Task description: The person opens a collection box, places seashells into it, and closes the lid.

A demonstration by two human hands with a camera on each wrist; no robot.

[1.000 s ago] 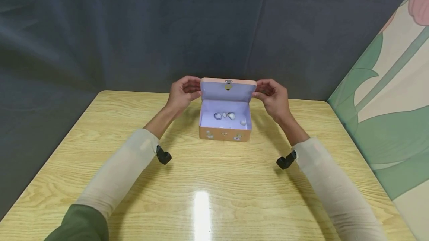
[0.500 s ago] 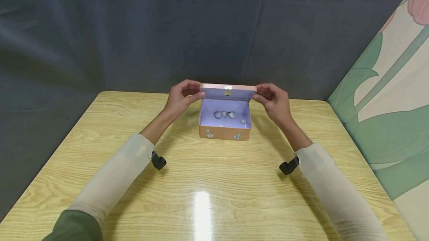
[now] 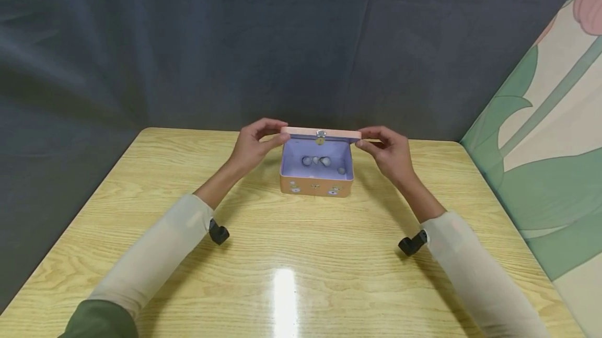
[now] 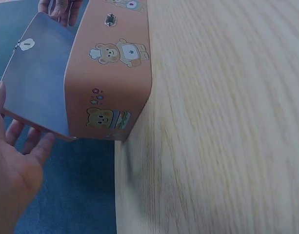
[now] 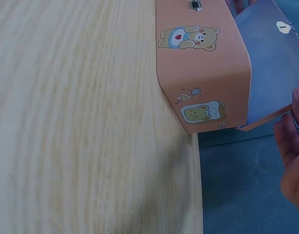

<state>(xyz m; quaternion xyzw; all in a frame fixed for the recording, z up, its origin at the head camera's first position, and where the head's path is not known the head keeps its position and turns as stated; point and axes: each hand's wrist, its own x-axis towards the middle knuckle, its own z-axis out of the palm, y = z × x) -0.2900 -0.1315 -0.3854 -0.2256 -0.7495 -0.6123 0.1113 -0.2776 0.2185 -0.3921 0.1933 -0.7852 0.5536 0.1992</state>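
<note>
An orange tin box (image 3: 316,187) with bear pictures and a lilac inside stands near the table's far edge. Its hinged lid (image 3: 301,131) is partly raised, tilted forward over the back of the box. My left hand (image 3: 254,144) grips the lid's left edge, thumb at the front corner, fingers along the side. At the other end, my right hand (image 3: 388,152) pinches the right edge between thumb and fingers. Several small seashells (image 3: 324,161) lie inside on the bottom. A metal clasp (image 3: 321,133) hangs at the middle of the lid's front edge; its catch plate (image 4: 110,20) shows on the box front.
The wooden table (image 3: 235,275) has a bright light reflection toward the front. Behind it hangs a dark curtain (image 3: 263,40), close to the box. A wall panel with painted flowers (image 3: 555,134) runs along the right side.
Both hands have swung the lid forward and down, from nearly upright to a lower tilt. The box and the shells inside have stayed in place.
</note>
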